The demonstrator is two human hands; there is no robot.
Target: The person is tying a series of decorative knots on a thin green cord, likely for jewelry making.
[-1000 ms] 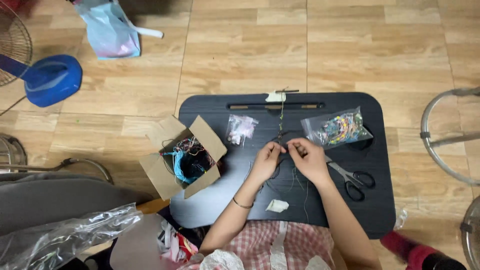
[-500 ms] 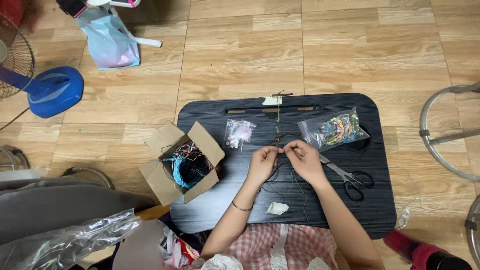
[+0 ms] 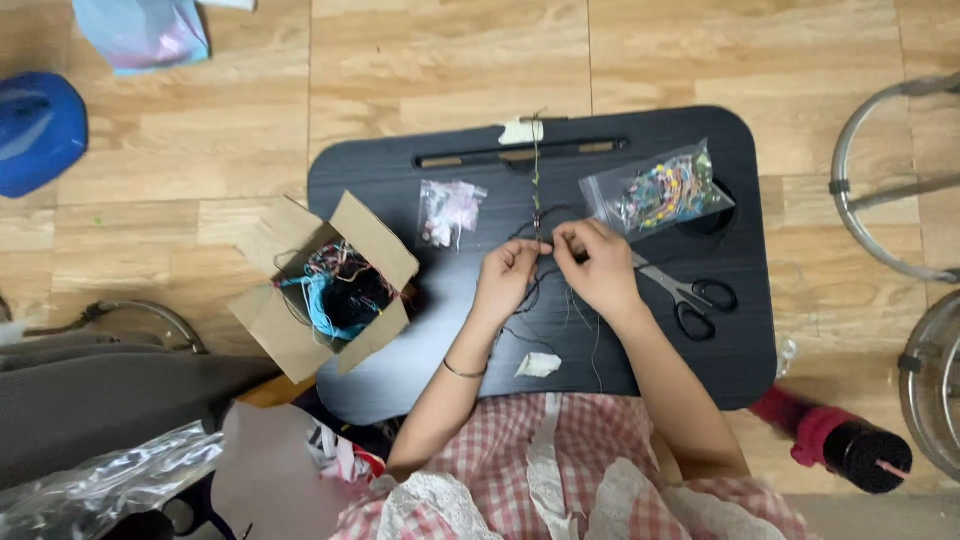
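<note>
A thin braided cord [image 3: 537, 175] runs from a piece of tape [image 3: 520, 131] at the far edge of the black lap table [image 3: 400, 180] down to my hands. My left hand [image 3: 508, 275] and my right hand [image 3: 598, 265] meet at its lower end, fingers pinched on dark threads [image 3: 535, 290] that trail toward me across the table. Black-handled scissors [image 3: 690, 295] lie just right of my right hand.
A clear bag of coloured threads [image 3: 660, 190] and a smaller bag [image 3: 447, 212] lie on the table. An open cardboard box [image 3: 325, 285] of tangled thread sits at the left. A small white scrap [image 3: 538, 365], blue fan base [image 3: 38, 130] and metal rings [image 3: 890, 180] are around.
The view has shifted slightly. My hands stay together on the cord, with only small finger movements.
</note>
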